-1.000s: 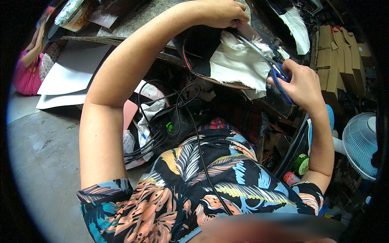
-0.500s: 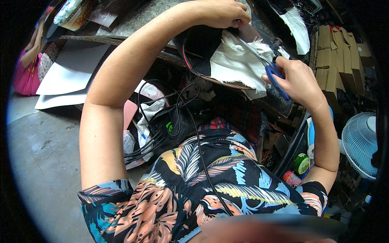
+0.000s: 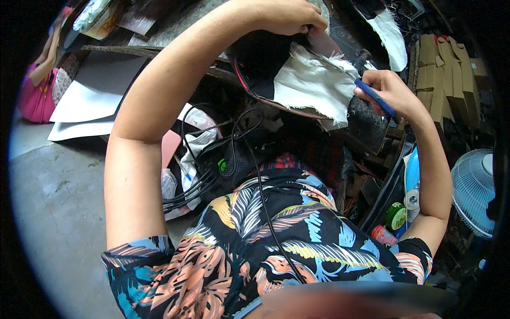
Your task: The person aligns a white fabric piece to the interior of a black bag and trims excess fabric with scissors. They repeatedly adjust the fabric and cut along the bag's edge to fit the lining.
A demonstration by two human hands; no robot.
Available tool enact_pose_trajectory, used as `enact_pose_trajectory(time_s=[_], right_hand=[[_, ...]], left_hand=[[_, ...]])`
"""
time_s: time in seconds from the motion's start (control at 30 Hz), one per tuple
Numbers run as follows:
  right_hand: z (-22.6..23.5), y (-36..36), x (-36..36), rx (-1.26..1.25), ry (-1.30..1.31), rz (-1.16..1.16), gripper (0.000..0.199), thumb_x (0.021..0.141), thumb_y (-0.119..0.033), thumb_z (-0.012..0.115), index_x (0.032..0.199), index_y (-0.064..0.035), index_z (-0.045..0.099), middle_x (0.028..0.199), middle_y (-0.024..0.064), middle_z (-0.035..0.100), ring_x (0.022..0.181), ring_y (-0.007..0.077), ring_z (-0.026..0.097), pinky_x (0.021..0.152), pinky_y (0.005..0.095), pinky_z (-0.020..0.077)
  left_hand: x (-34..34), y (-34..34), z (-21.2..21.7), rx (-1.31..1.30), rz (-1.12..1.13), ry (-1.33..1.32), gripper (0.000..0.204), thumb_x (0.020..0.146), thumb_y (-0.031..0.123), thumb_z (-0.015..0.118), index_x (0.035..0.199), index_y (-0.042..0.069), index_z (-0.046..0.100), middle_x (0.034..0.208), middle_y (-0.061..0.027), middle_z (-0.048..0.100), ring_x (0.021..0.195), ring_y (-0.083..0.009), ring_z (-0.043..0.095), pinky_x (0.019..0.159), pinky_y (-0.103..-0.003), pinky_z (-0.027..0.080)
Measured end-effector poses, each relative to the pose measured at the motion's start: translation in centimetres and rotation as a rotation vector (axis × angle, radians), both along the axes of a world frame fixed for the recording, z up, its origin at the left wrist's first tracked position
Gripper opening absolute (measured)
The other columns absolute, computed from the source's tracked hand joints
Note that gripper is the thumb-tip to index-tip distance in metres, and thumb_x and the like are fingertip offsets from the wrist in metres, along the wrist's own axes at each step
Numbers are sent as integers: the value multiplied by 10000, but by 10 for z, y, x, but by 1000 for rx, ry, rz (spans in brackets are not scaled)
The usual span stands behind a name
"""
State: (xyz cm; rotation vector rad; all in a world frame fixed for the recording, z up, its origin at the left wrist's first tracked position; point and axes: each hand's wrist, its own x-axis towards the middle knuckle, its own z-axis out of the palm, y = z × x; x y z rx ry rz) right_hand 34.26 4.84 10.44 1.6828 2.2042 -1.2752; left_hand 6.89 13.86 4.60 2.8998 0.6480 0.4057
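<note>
My right hand is wrapped round the blue handles of a pair of scissors. The handles are close together, and the narrow metal blades point up and left, over a white cloth with frayed edges. My left hand is bent down at the far side of the cloth, thumb and fingers pinched at the top of a flat pinkish-brown piece. Its fingertips are partly hidden. Beside the white cloth lies black material with a red edge, at the rim of the work surface.
Black cables loop between my body and the work surface. White sheets lie at the left. Stacked cardboard boxes and a blue fan stand at the right. A person in pink is at the far left.
My right hand has moved slightly right with the scissors, and their handles have come together. My left hand stays almost in place at the pinkish-brown piece.
</note>
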Motion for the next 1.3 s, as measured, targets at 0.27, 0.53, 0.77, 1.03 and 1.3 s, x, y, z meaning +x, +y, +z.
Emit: enact_pose_trajectory(time_s=[0.27,0.53,0.77,1.03,1.3], right_hand=[[7,-22,0,584,-377,244,536,756,-563,768,863,-49,661,683,155,654,657,354,668,650,416,530],[2,-35,1,572,-400,166,520,768,-543,771,880,-52,641,691,175,657,716,369,687,653,451,527],[-12,-23,28,466,-64,82,306,843,-295,789,866,-21,656,600,3,551,540,92,536,524,280,409],[-21,27,73,710,-444,-256,392,822,-411,786,817,-29,695,634,117,618,583,227,609,578,370,467],[-9,42,50,765,-261,-63,317,872,-255,743,1084,-20,722,903,153,728,793,226,693,775,333,533]], left_hand=[[-9,-4,5,15,-77,1,37,724,160,702,759,149,699,953,-46,643,961,-288,607,843,-420,487],[-10,1,7,-151,-116,-69,55,686,38,682,721,76,665,856,-95,647,864,-314,634,768,-406,503],[-9,-5,9,-245,-28,-123,58,693,-24,640,698,32,627,880,-139,644,854,-336,636,742,-394,504],[-24,-59,43,397,262,-76,58,749,89,648,736,34,635,986,-144,589,1066,-337,568,898,-462,466],[5,-81,10,-55,544,104,456,884,436,669,850,-13,744,842,-203,709,802,-337,715,764,-413,576]])
